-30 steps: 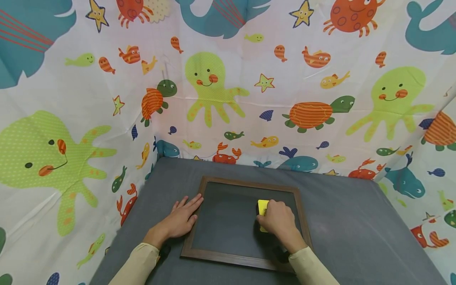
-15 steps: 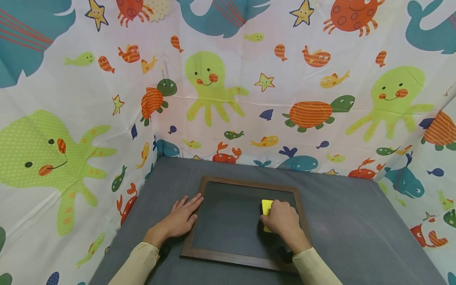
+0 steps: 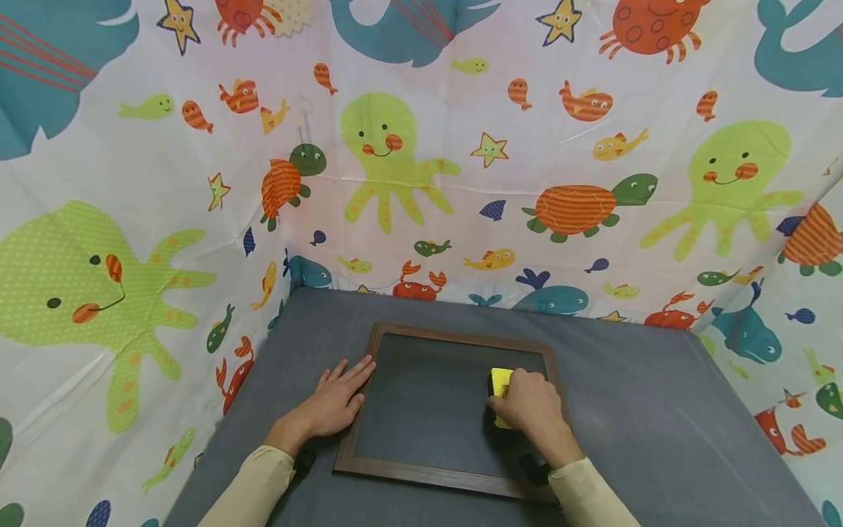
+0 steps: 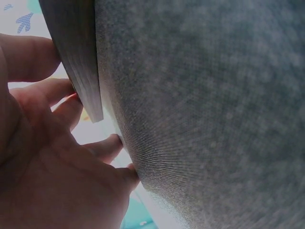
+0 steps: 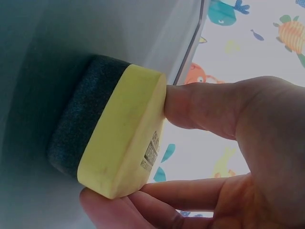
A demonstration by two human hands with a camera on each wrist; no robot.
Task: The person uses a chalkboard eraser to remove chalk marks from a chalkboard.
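A framed chalkboard (image 3: 421,395) lies flat, its dark surface bordered by brown wood. My left hand (image 3: 332,402) has its fingers spread at the board's left edge. In the left wrist view, fingertips meet the wooden frame (image 4: 78,57), while other fingers reach down to the grey cloth. With my right hand (image 3: 533,406) I grip a board eraser (image 3: 499,380) over the right part of the board. The right wrist view shows the eraser's yellow body (image 5: 119,129) between thumb and fingers, its dark felt (image 5: 88,114) side against the board.
Grey cloth (image 3: 645,424) covers the table around the board. Behind and on both sides hangs a white curtain (image 3: 461,219) printed with sea animals. Dark straps show under both wrists, the right one (image 3: 535,468) close over the board's lower right.
My right hand has slid the eraser a short way to the right across the board, toward the right side of the frame. My left hand stays in place at the left edge.
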